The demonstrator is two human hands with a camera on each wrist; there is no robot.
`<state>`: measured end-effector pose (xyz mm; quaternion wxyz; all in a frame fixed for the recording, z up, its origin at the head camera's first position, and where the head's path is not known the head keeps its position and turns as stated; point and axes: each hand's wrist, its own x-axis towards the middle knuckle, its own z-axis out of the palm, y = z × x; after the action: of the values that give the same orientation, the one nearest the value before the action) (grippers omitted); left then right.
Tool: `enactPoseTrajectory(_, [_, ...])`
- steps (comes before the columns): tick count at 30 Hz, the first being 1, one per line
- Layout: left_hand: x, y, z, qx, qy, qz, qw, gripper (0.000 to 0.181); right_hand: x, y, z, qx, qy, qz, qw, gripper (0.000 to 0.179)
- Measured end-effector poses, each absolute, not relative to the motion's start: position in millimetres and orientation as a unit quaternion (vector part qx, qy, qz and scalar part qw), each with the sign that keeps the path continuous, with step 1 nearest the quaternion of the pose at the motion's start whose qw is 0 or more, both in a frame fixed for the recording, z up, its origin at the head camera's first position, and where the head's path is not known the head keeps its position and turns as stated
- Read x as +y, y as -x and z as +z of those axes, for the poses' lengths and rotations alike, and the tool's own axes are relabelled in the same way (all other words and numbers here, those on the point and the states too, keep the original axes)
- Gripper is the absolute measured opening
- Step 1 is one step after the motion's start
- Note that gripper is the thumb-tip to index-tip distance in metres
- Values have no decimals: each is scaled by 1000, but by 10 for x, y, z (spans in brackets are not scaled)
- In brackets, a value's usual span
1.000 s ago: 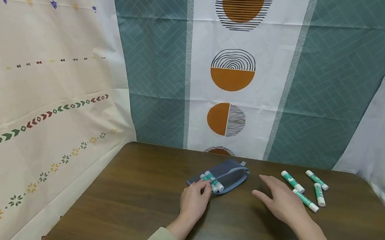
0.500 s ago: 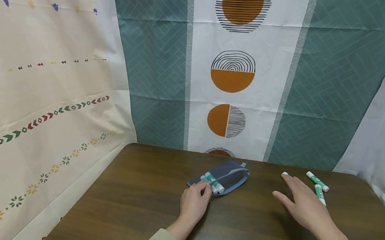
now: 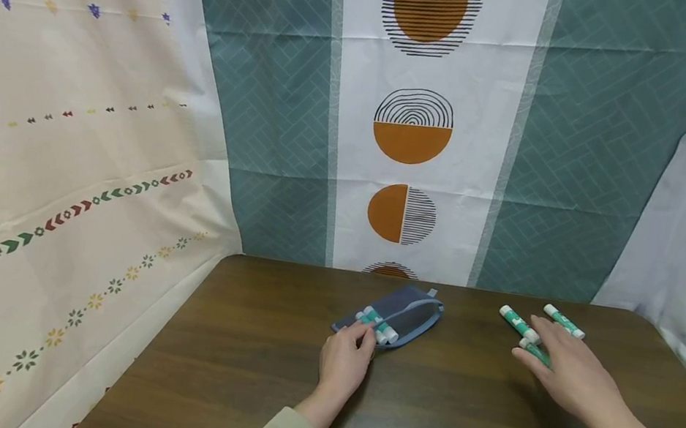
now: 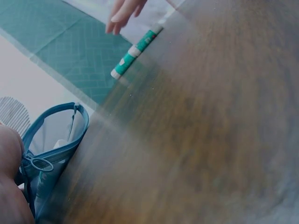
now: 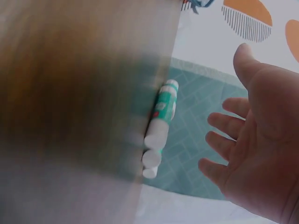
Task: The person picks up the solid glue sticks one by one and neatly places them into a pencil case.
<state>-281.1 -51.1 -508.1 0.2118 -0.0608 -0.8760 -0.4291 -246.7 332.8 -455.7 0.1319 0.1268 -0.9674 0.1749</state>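
Note:
My left hand (image 3: 344,362) pinches the near edge of a blue zip pouch (image 3: 395,300), which lies with its mouth open toward the right. Through its see-through side show green-and-white glue sticks (image 3: 381,325). In the left wrist view a ring-shaped zip pull (image 4: 42,164) hangs by the fingers. Over to the right, my right hand (image 3: 581,379) hovers above loose glue sticks, fingers spread and holding nothing. One glue stick (image 3: 518,322) lies left of its fingertips, another (image 3: 563,321) behind them. A third (image 3: 534,350) is partly covered by the hand.
Everything lies on a brown wooden table (image 3: 266,373), near its far edge. Behind hangs a teal and white patterned cloth (image 3: 576,167). A cream cloth (image 3: 85,205) drapes along the left side.
My right hand has moved rightward, from beside the pouch to over the loose glue sticks, its fingers still apart. My left hand stays at the pouch.

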Motion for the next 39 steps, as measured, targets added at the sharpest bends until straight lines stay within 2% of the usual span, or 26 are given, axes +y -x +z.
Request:
enactPoseTrajectory(24, [-511,2801,-5076,-878,62,-423,216,23,3822,2372,-4626,-987,-83,133,33,93])
enactPoseTrajectory(31, [-508,2802,-5085,-878,60,-424,216,24,3916,2384,-4659,-986,-86,141,35,91])
enactPoseTrajectory(39, [-512,2801,-5074,-877,63,-425,215,23,4021,2409,-4645,-988,-63,137,32,77])
